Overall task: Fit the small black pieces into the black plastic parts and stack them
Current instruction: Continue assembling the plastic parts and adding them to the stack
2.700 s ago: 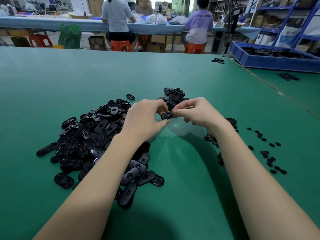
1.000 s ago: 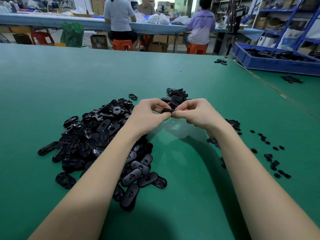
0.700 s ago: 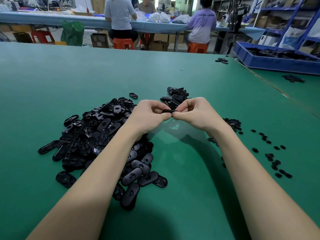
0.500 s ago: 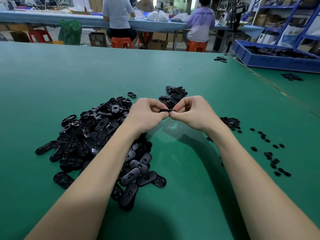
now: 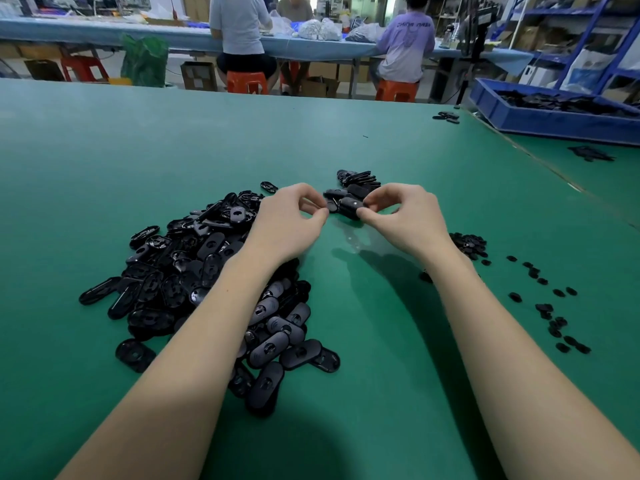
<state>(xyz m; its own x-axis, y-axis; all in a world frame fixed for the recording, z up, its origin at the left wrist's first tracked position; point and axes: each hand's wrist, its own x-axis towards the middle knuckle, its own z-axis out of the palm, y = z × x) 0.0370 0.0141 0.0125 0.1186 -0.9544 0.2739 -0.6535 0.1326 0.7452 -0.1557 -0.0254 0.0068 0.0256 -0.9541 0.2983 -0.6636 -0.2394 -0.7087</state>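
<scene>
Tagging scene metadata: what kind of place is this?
Most likely a small factory assembly floor. A big pile of black plastic parts lies on a green worktable, a blue bin holds more, and other workers sit at a bench behind.

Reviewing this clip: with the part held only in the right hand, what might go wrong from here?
The right hand pinches the black part only by fingertips; it may slip, or the insert pop out. The left hand, curled and seemingly empty, gives no support. Its forearm crosses the loose pile and may scatter parts. The small stack sits close behind and could be toppled.
</scene>
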